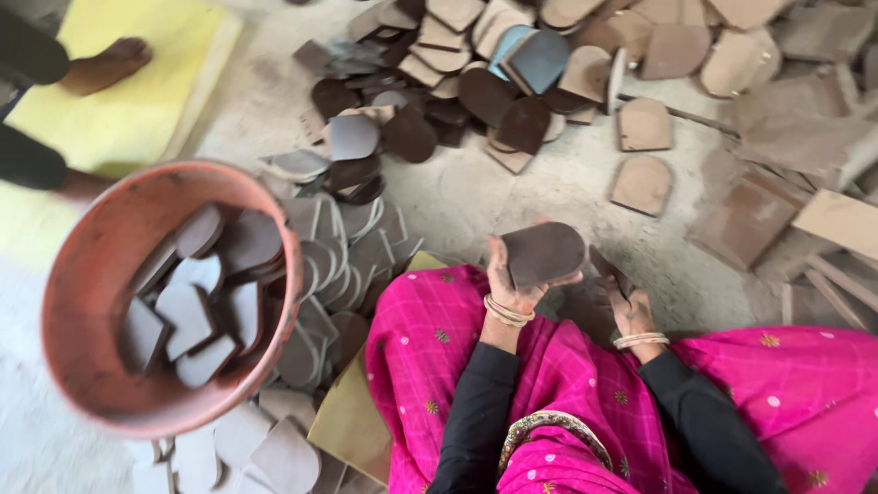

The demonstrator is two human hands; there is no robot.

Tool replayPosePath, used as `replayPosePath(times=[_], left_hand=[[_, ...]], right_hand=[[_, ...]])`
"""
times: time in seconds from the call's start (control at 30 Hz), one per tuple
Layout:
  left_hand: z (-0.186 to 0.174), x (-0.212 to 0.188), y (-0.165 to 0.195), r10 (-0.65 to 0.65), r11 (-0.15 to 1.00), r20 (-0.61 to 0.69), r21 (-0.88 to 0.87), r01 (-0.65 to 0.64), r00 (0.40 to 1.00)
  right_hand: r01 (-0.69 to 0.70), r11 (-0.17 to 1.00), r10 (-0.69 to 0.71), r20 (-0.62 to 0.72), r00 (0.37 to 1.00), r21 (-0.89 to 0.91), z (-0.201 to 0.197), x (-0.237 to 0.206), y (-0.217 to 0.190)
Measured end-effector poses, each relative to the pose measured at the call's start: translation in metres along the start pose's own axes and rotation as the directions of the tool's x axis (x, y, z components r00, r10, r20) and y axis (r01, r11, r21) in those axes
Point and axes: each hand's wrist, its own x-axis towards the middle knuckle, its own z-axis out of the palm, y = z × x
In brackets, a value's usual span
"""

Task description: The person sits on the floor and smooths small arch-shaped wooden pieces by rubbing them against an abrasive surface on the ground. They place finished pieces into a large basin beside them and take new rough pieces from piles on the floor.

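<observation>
Above her pink checked lap, the left hand (pixel 508 279) is closed around a dark brown, round-ended flat leather piece (pixel 543 253), held up clear of the floor; the right hand (pixel 627 306) rests low beside it, and I cannot tell whether its fingers grip anything. To the left stands a round reddish tub (pixel 87 293) holding grey pieces, and farther off a heap of brown cut pieces (pixel 512 82) covers the concrete floor (pixel 558 183).
</observation>
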Motion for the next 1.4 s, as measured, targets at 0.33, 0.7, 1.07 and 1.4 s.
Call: replayPosePath(times=[0.33, 0.7, 1.07, 1.4], left_hand=[[0.099, -0.111, 0.139, 0.521, 0.854, -0.217, 0.128, -0.505, 0.826], [0.092, -0.094, 0.181, 0.615, 0.698, -0.075, 0.515, -0.498, 0.785], [-0.025, 0.086, 0.184, 0.545, 0.775, -0.579, 0.624, -0.100, 0.607], [-0.054, 0.198, 0.117, 0.591, 0.502, -0.434, 0.858, 0.111, 0.680]], right_hand=[[0.159, 0.987, -0.156, 0.154, 0.976, -0.011, 0.005, 0.001, -0.010], [-0.045, 0.971, 0.003, 0.176, 0.984, 0.236, 0.013, 0.003, -0.007], [-0.152, 0.983, 0.153, -0.006, 0.988, 0.103, 0.021, 0.020, 0.006], [-0.232, 0.972, 0.232, 0.002, 0.973, -0.027, 0.024, 0.026, 0.003]])
